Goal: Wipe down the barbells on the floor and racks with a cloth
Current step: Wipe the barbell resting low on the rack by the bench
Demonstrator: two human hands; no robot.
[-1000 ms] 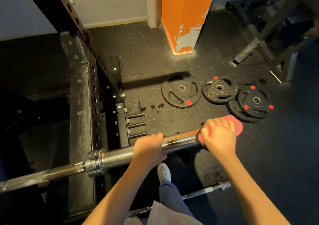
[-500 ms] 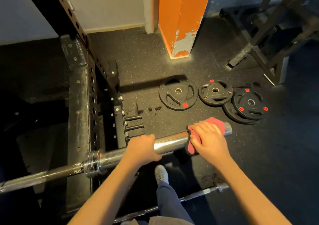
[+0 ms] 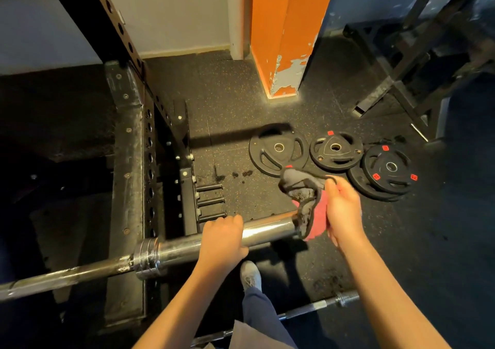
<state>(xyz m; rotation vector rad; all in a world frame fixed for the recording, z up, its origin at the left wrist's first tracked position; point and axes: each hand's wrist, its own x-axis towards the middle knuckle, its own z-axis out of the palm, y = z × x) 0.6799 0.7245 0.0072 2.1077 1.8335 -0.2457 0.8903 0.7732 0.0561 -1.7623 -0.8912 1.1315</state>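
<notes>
On speckled rubber floor: plates, orange pillar | left grip clasps barbell | right grip holds cloth

Left hand, right hand, both gripping

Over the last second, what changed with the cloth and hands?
The right hand pulled the cloth off the end of the barbell sleeve. The cloth was wrapped round the sleeve before; now it hangs open from that hand by the sleeve's tip, grimy side showing. The left hand still grips the sleeve in the same place. The weight plates have not moved.
</notes>
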